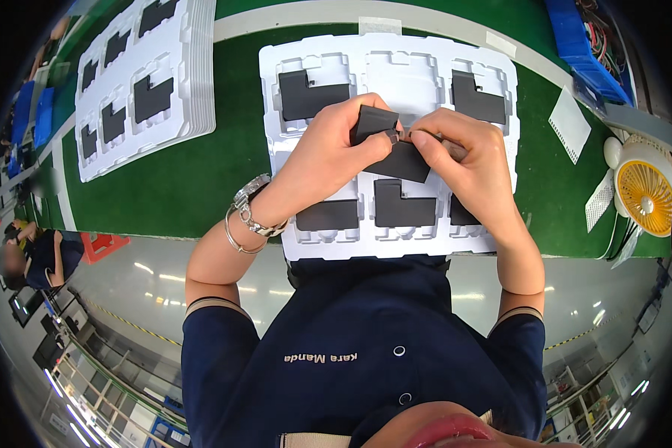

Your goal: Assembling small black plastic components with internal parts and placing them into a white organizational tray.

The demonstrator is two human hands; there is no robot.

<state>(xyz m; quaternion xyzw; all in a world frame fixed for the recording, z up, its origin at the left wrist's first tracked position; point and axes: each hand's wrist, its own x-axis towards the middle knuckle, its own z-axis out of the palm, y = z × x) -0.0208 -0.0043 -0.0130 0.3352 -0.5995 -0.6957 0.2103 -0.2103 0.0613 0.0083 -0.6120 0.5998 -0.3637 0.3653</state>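
Note:
Above the middle of a white moulded tray (276, 58), my left hand (328, 145) grips a black L-shaped part (402, 164) between thumb and fingers, tilted. My right hand (467, 153) is closed in a pinch at the part's inner corner, by a small connector-like tab, which the fingertips mostly hide. Similar black parts lie in the tray's pockets: one at the upper left (306, 101), another at the upper right (479, 103), and more along the near row, such as the lower middle one (403, 211). The far middle pocket (402, 75) shows bare white plastic.
A stack of white trays (198, 82) with black parts on top stands at the left of the green table (239, 164). On the right are a yellow-fronted fan (646, 198), a white perforated sheet (570, 125) and a blue bin (590, 56) with wires. Another person sits far left.

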